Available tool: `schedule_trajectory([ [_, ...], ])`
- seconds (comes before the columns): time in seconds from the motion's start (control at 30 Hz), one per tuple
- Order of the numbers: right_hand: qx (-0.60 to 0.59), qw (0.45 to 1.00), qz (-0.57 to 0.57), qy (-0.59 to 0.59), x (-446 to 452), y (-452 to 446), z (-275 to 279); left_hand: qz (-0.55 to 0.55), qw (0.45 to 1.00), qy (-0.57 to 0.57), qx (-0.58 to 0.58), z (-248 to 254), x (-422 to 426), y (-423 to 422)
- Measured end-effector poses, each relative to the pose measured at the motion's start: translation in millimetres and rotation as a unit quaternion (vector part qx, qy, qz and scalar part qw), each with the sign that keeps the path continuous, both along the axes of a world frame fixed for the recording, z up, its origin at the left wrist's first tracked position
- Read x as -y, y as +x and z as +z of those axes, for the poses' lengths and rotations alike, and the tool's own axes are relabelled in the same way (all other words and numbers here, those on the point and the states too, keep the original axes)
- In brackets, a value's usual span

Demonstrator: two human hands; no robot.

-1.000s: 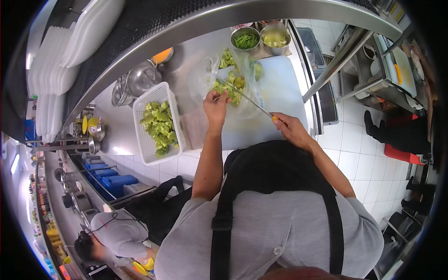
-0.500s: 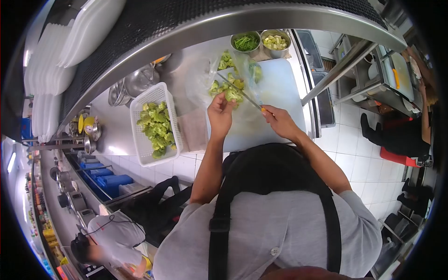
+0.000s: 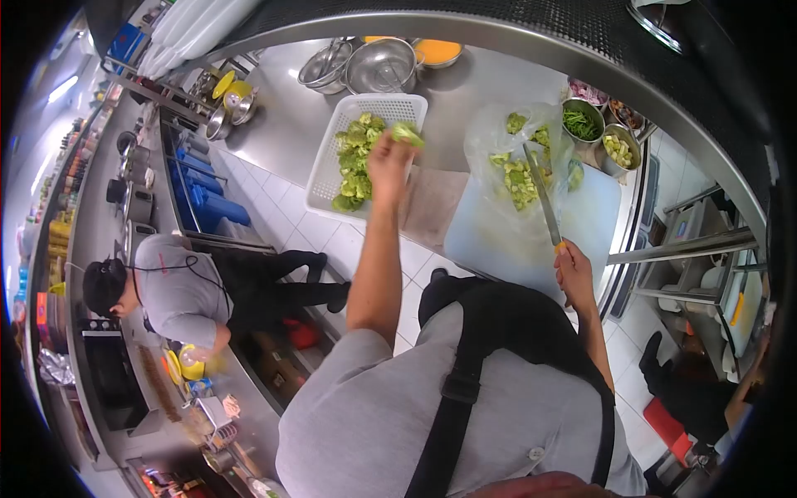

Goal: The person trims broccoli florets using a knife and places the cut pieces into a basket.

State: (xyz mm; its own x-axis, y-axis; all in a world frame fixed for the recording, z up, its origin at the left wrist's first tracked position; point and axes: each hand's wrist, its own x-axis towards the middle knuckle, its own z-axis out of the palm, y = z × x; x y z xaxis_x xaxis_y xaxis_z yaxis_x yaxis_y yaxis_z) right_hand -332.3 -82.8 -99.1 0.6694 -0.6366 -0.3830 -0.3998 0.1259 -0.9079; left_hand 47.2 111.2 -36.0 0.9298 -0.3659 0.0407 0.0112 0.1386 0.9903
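Observation:
My left hand (image 3: 388, 170) is over the right side of a white perforated basket (image 3: 320, 178), its fingers closed on a green broccoli floret (image 3: 407, 134). Broccoli pieces (image 3: 357, 158) fill much of the basket. In my right hand (image 3: 574, 272) is the yellow handle of a long knife (image 3: 545, 199). The blade reaches over a clear plastic bag (image 3: 483, 141) lying partly on the light blue cutting board (image 3: 481, 241). More broccoli (image 3: 520, 184) lies at the bag under the blade.
Metal bowls (image 3: 380, 66) and an orange-filled bowl (image 3: 437, 53) stand behind the basket. Beyond the board are containers of green beans (image 3: 583, 122) and pale chunks (image 3: 618, 150). A metal shelf edge (image 3: 498, 40) arches overhead. A co-worker (image 3: 187, 286) stands at the left counter.
My left hand has moved left from the board to the basket, with a floret in its fingers. My right hand still holds the knife. The view has turned and shifted.

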Motion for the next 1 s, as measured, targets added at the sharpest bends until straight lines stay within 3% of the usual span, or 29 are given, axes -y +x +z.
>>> schedule_trajectory([
  [0.03, 0.005, 1.000, 0.009, -0.003, -1.8, 1.0, -5.3, 0.073, 0.979, 0.165, 0.097, -4.4, -8.5, 18.6],
  [0.1, 0.010, 1.000, 0.000, -0.016, -0.3, -0.2, -5.6, 0.279, 0.851, 0.220, 0.387, -41.5, -4.5, 49.3],
  [0.13, 0.014, 1.000, -0.007, -0.017, 1.3, 1.4, 1.3, 0.217, 0.936, 0.093, 0.260, -6.5, 15.3, 14.4],
  [0.2, 0.027, 1.000, -0.002, -0.009, -2.2, 12.3, 10.4, -0.030, 0.973, 0.132, 0.186, 47.4, 49.8, -57.6],
  [0.23, 0.032, 0.999, -0.005, -0.005, -0.4, 13.6, 8.4, -0.080, 0.970, 0.123, 0.192, 11.5, 75.4, -75.3],
  [0.27, 0.040, 0.999, 0.005, 0.001, 2.1, 19.3, 4.2, -0.218, 0.957, 0.052, 0.182, -17.3, 94.7, -81.6],
  [0.3, 0.048, 0.999, 0.017, 0.008, 5.1, 26.0, 0.8, -0.216, 0.928, 0.082, 0.292, -15.6, 104.3, -96.7],
  [0.4, 0.012, 0.999, 0.043, -0.021, 8.0, 32.6, 4.4, -0.085, 0.965, 0.045, 0.244, 10.5, 99.5, -101.3],
  [0.47, -0.010, 0.999, 0.041, -0.033, 7.1, 30.5, 2.7, 0.055, 0.970, 0.079, 0.224, 6.1, 75.9, -48.5],
  [0.5, -0.014, 0.998, 0.041, -0.036, 6.5, 28.2, -1.3, 0.145, 0.948, 0.093, 0.267, -2.4, 63.9, -6.4],
  [0.57, -0.017, 0.998, 0.039, -0.041, 5.0, 25.2, -7.2, 0.249, 0.862, 0.250, 0.364, -34.4, 24.3, 80.0],
  [0.63, -0.010, 0.998, 0.031, -0.045, 4.2, 25.9, -9.9, 0.279, 0.834, 0.356, 0.315, -58.5, -1.9, 138.1],
  [0.73, -0.024, 0.998, 0.027, -0.049, 1.9, 28.8, -10.8, 0.187, 0.779, 0.460, 0.382, -77.5, -8.1, 182.0],
  [0.83, -0.036, 0.998, 0.020, -0.053, 0.6, 31.5, -12.4, 0.030, 0.726, 0.626, 0.284, -88.1, 0.1, 186.7],
  [1.0, -0.066, 0.996, 0.020, -0.063, -0.6, 33.4, -6.3, 0.085, 0.728, 0.609, 0.302, -92.2, 14.2, 169.1],
])
